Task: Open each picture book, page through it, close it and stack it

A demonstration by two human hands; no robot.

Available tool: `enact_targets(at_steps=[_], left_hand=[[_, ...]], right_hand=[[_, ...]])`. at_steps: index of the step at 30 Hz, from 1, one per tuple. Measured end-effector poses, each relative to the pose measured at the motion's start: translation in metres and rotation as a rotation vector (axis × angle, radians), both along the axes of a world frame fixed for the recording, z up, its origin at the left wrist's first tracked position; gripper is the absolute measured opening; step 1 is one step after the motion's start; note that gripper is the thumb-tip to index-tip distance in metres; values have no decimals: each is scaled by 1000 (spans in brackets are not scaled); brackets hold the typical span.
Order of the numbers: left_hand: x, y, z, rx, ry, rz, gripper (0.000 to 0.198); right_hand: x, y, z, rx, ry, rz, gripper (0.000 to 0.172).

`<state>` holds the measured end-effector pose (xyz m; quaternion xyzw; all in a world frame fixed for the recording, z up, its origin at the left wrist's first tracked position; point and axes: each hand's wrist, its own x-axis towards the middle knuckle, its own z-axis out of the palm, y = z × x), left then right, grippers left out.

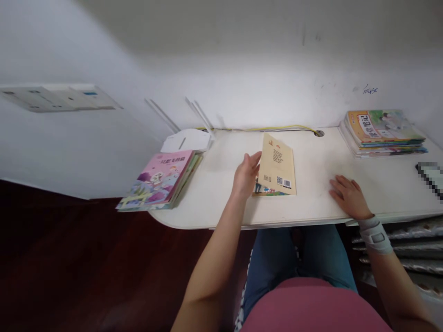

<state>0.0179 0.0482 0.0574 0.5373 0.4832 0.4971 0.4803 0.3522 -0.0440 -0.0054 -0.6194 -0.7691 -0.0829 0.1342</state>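
Loosely half-open, my left hand (246, 173) meets the left edge of the cream booklet (278, 161) — whether it pinches, I cannot tell. Right of that grip, a QR code (279, 180) and barcode (287, 183) show below blurred print. Farther right, my right hand (349, 198) lies spread, holding nothing. Left of my grip, a pink book (164, 177) reads "一只想飞的猫"; beyond my right hand — a book stack (384, 129).

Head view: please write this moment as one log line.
left hand: at left edge of cream book, partly lifted | right hand: on white desk | book stacks: one left, one right
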Motion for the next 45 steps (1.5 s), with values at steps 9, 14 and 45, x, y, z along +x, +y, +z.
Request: enact_targets(at_steps=[9, 14, 45], left_hand=[[122, -18, 11, 415, 960, -547, 64], [143, -28, -23, 354, 1332, -571, 65], [155, -42, -37, 342, 1338, -445, 63]], right_hand=[[-2, 1, 3, -34, 58, -12, 39], [-4, 2, 6, -68, 47, -18, 38], [-4, 5, 5, -104, 125, -25, 42]])
